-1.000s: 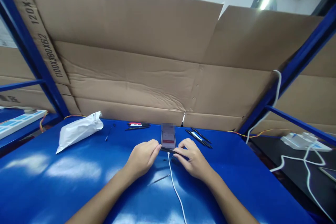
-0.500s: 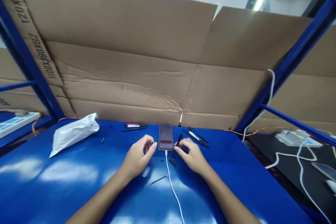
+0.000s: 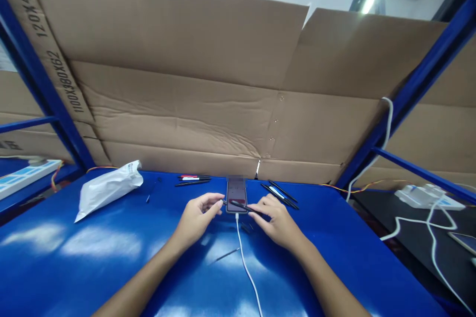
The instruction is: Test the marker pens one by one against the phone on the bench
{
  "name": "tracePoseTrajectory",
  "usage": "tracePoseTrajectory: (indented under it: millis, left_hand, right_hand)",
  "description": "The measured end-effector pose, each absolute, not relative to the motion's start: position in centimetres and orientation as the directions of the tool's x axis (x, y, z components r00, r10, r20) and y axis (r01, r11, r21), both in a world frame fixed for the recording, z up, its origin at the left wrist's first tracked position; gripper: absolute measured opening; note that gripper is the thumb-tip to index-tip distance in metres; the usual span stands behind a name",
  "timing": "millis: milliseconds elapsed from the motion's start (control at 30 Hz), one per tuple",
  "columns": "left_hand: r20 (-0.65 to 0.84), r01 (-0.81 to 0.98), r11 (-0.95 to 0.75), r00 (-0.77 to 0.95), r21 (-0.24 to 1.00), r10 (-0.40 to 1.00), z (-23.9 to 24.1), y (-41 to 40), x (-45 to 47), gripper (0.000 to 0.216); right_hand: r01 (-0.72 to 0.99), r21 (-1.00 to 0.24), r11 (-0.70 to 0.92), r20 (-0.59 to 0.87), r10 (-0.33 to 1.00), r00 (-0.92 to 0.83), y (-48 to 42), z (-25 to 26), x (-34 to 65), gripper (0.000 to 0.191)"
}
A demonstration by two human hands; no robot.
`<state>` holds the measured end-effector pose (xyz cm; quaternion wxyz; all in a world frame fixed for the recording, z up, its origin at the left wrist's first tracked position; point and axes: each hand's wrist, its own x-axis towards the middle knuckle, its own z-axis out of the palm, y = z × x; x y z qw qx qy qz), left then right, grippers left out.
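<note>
And here we are at the blue table (image 3: 327,257), phone (image 3: 236,189) lying flat at dead centre, screen up, white cable (image 3: 243,262) running out of its bottom edge toward 6 o'clock. The right hand (image 3: 278,223) is pinching a black pen (image 3: 241,205) between its fingers, and that pen lies slantwise across the lower part of the screen! Over at 9 o'clock, the left hand (image 3: 198,215) has its fingers loosely extended, gripping nothing, their tips just beside the pen's far end and the phone's left edge (whether they're actually touching, I can't tell from up here). Around them, a loose group of pens (image 3: 193,178) sits at 11 o'clock, another group (image 3: 280,196) at 1 o'clock, and a white plastic bag (image 3: 107,190) lies out at 10 o'clock. A thin black stick (image 3: 226,255) rests near the cable at 7 o'clock. Behind it all, at 12 o'clock, stands a big sheet of cardboard (image 3: 186,109).
</note>
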<state>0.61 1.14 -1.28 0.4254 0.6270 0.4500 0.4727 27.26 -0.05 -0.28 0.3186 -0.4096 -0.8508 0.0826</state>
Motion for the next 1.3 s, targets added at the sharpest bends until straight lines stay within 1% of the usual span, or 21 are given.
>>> tracePoseTrajectory:
  millis: [167,333,467,567,633,700,800,867,967,1033,1167,1300]
  left_hand:
    - [0.154,0.097,-0.179,0.221,0.979,0.963,-1.2,0.9,0.9,0.044]
    - [0.138,0.077,-0.153,0.170,0.985,0.976,-1.0,1.0,0.9,0.046]
    - [0.140,0.095,-0.157,0.158,0.983,0.977,-1.0,1.2,0.7,0.048]
    - [0.141,0.134,-0.170,0.203,0.976,0.969,-1.4,1.1,0.6,0.047]
    - [0.152,0.194,-0.204,0.253,0.960,0.955,-1.5,0.9,0.6,0.044]
    - [0.191,0.288,-0.286,0.315,0.914,0.930,-1.5,0.8,0.4,0.040]
    - [0.262,0.426,-0.466,0.454,0.775,0.852,-0.9,0.7,-0.1,0.030]
    - [0.240,0.491,-0.538,0.545,0.685,0.803,-0.4,0.6,-0.4,0.026]
    - [0.156,0.579,-0.570,0.608,0.582,0.778,0.0,0.5,-0.7,0.021]
    - [0.106,0.601,-0.591,0.647,0.538,0.755,0.2,0.4,-0.8,0.020]
    - [0.053,0.603,-0.624,0.697,0.497,0.715,0.2,0.1,-1.0,0.019]
    - [0.069,0.633,-0.614,0.668,0.472,0.741,0.1,0.2,-1.1,0.026]
  right_hand:
    - [0.636,-0.377,0.674,0.439,0.734,-0.518,-0.5,-0.3,26.8,0.024]
    - [0.634,-0.376,0.676,0.457,0.730,-0.508,-0.5,-0.1,26.8,0.025]
    - [0.626,-0.375,0.684,0.448,0.725,-0.524,-0.5,-0.1,27.0,0.025]
    - [0.639,-0.365,0.677,0.434,0.731,-0.526,-0.6,-0.1,26.9,0.025]
    - [0.649,-0.353,0.674,0.422,0.734,-0.532,-0.6,-0.1,26.9,0.024]
    - [0.655,-0.345,0.672,0.416,0.735,-0.536,-0.6,-0.1,26.8,0.023]
    - [0.660,-0.381,0.648,0.405,0.758,-0.511,-0.8,0.1,26.8,0.020]
    - [0.662,-0.424,0.618,0.375,0.785,-0.493,-1.0,0.2,26.7,0.015]
    - [0.654,-0.464,0.597,0.315,0.802,-0.508,-1.5,0.4,26.2,0.006]
    - [0.626,-0.476,0.618,0.284,0.782,-0.555,-1.8,0.2,25.7,0.003]
    - [0.572,-0.482,0.664,0.285,0.736,-0.614,-2.1,-0.7,24.6,0.007]
    - [0.579,-0.470,0.666,0.294,0.737,-0.609,-2.0,-0.8,24.4,0.013]
